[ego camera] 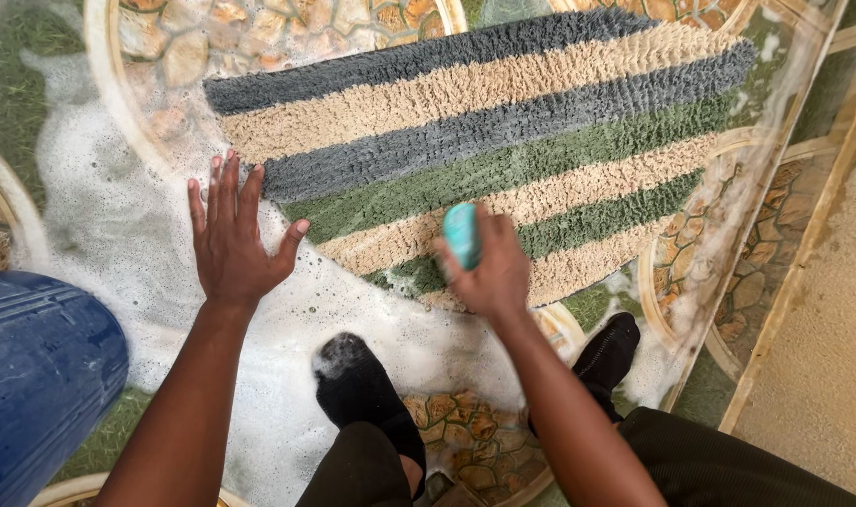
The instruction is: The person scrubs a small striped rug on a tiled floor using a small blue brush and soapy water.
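Patterned floor [465, 427], slick with white suds, carries everything. Nearest, two black-socked feet [357, 385] stand at the floor's near edge, one flecked with foam, and a blue drum [33, 376] sits by the left edge. Beyond them, the left hand [231, 239] lies flat and spread, just off the rug's corner, seemingly for balance. One teal soap bar [462, 233] is pinched in the right hand [489, 268], pressed to the rug's near edge. One striped shaggy rug [503, 131] stretches toward the far right corner.

A teal soap bar [462, 235] sits over a striped shaggy mat [503, 141] lying flat and wet.
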